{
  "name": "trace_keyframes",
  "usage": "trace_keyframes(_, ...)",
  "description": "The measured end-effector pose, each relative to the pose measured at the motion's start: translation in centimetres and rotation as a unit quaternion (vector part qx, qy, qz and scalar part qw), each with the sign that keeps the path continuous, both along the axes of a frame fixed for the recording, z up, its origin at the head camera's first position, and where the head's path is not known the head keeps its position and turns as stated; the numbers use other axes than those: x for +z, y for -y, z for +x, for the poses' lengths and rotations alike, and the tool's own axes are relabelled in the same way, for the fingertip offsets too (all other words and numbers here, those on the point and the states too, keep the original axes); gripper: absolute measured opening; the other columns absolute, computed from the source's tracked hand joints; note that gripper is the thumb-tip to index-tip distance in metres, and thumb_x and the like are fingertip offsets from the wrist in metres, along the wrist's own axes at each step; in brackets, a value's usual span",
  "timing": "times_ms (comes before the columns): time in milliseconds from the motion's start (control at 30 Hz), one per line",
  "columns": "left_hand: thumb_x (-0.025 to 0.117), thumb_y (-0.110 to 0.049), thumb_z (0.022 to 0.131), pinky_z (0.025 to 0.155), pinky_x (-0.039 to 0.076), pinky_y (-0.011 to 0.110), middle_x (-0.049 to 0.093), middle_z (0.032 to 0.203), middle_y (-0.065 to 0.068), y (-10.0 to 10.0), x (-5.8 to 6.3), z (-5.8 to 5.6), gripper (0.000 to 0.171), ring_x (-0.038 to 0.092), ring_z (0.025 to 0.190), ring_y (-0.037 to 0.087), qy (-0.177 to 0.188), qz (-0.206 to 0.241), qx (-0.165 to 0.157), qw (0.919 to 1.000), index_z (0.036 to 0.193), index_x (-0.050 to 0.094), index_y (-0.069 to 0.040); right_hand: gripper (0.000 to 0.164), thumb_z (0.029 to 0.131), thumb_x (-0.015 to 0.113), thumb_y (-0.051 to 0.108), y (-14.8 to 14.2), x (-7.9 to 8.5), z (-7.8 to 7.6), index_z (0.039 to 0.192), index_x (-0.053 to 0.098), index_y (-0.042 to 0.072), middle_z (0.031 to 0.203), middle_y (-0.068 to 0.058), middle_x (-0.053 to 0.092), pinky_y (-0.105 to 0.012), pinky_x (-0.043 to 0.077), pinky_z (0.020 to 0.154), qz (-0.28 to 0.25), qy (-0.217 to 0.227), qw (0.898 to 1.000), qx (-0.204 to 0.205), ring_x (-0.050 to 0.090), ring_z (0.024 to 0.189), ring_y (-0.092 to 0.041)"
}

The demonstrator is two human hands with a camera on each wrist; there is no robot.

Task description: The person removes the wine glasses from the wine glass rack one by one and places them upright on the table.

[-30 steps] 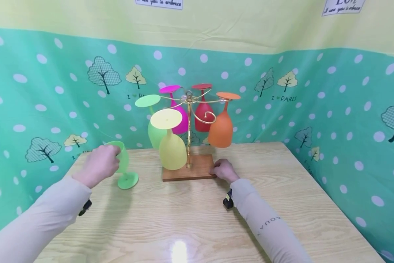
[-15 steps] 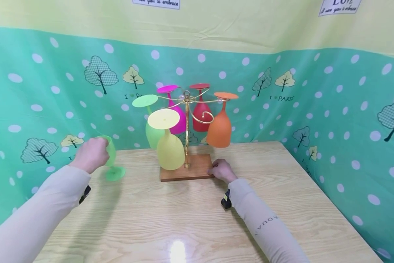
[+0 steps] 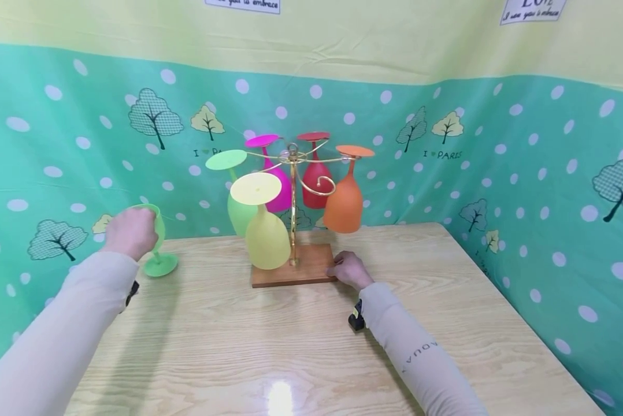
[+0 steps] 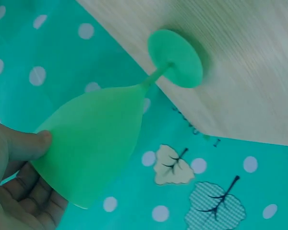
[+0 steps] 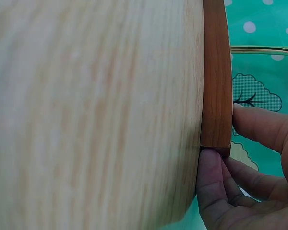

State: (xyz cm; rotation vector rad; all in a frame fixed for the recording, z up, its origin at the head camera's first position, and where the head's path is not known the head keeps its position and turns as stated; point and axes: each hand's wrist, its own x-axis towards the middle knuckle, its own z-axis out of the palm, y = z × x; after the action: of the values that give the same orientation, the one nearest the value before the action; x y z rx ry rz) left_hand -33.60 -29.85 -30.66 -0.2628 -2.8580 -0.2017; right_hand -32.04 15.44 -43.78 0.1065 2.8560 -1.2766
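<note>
My left hand [image 3: 132, 231] pinches a light green wine glass [image 3: 159, 228] by the rim of its bowl, thumb outside. The glass leans a little, with its foot [image 4: 175, 57] down close over the table's back left corner. At the middle stands a gold glass rack with a brown wooden base [image 3: 314, 263]. My right hand [image 3: 352, 270] grips the right end of this base, thumb [image 5: 254, 124] on top and fingers against the end. Upside down from the rack hang a yellow glass [image 3: 267, 240], a green glass [image 3: 241, 211], a magenta, a red and an orange one [image 3: 344, 205].
The pale wooden table [image 3: 228, 346] has a teal curtain [image 3: 103, 173] with dots and trees close behind it and along both sides. A curled gold arm [image 3: 319, 188] of the rack juts forward between the yellow and orange glasses.
My left hand has carried the green wine glass left and farther back, toward the table's corner. My right hand keeps its grip on the rack's base, and the hanging glasses stay in place.
</note>
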Motion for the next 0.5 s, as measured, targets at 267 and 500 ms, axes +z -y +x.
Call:
trace_keyframes(267,0.058,0.008,0.072,0.043,0.043,0.038,0.056,0.073,0.021,1.2,-0.6,-0.1,0.014,0.049,0.06,0.031,0.005,-0.009,0.005,0.9999,0.085,0.06,0.007,0.042,0.079,0.075,0.018,0.1,0.0,0.0,0.111,0.061,-0.005,0.105,-0.015,0.064,-0.039,0.049,0.081,0.011,0.0,1.0,-0.001,0.058,0.093,-0.028)
trace_keyframes(500,0.058,0.007,0.071,0.046,0.044,0.043,0.056,0.077,0.025,1.7,-0.9,-0.2,0.016,0.05,0.063,0.034,0.005,0.01,0.016,0.9998,0.087,0.059,0.007,0.042,0.081,0.074,0.018,0.1,0.0,0.0,0.113,0.06,-0.006,0.109,-0.017,0.063,-0.04,0.049,0.084,0.008,0.008,1.0,-0.001,0.058,0.097,-0.029)
